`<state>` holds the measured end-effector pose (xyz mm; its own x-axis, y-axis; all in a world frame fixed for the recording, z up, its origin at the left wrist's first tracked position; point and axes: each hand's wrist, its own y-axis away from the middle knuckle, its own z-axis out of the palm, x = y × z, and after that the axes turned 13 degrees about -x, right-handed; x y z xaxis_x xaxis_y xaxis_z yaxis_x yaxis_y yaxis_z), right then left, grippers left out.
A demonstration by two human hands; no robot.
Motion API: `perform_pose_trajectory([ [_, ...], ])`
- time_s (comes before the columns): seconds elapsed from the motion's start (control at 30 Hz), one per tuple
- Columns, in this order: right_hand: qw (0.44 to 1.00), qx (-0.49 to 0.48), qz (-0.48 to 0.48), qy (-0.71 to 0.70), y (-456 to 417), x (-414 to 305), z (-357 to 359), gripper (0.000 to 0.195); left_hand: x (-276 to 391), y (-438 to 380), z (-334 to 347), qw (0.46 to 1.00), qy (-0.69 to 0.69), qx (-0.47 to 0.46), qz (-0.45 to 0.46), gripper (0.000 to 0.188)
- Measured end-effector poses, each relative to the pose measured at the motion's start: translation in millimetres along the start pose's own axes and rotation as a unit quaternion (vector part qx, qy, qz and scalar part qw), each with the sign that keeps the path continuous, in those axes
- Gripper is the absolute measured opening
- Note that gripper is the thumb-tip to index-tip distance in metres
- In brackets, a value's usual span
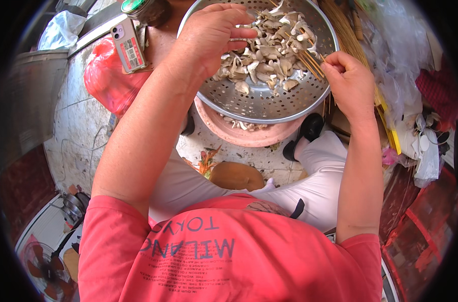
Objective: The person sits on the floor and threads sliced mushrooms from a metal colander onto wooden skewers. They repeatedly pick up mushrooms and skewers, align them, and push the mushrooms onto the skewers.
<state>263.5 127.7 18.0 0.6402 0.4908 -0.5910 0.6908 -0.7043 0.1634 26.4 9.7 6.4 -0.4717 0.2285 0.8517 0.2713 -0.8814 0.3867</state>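
Note:
A perforated metal colander (232,109) holds many torn oyster mushrooms (274,56). My left hand (221,36) hovers over their left side, palm down, with its fingers spread; no held thing is visible, though the thumb is hidden. At the colander's right rim, my right hand (346,77) pinches a thin wooden skewer (322,58) between thumb and bent fingers. Several more wooden skewers (308,64) lie beside it, over the mushrooms, their ends close to my right fingertips. Beneath the colander is a pink basin (248,139) with more mushrooms partly visible inside.
A smartphone (127,45) and a green-lidded jar (149,11) are at the upper left, by a red plastic bag (110,81). Straw broom bristles (342,30) and clear plastic bags (395,56) crowd the right. A round wooden stool (236,175) is between my legs.

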Motion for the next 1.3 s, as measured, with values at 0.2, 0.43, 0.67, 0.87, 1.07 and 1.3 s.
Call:
perform_pose_trajectory([
  [0.2,0.997,-0.008,-0.038,0.07,-21,5,12,0.013,2,2,-3,1.0,-0.005,-0.007,0.006,0.022],
  [0.43,0.991,-0.037,-0.028,0.124,-36,10,19,0.013,2,2,-2,1.0,-0.014,-0.015,0.01,0.022],
  [0.67,0.991,-0.046,-0.005,0.125,-38,4,21,0.013,2,2,1,0.999,-0.022,-0.022,0.011,0.021],
  [0.87,0.994,-0.044,0.005,0.104,-35,0,21,0.014,2,3,2,0.999,-0.029,-0.025,0.015,0.021],
  [1.07,0.985,-0.07,0.021,0.155,-33,7,17,0.02,3,4,3,0.999,-0.035,-0.029,0.019,0.021],
  [1.3,0.951,-0.154,0.054,0.264,-31,5,22,0.026,3,4,4,0.998,-0.041,-0.035,0.021,0.02],
])
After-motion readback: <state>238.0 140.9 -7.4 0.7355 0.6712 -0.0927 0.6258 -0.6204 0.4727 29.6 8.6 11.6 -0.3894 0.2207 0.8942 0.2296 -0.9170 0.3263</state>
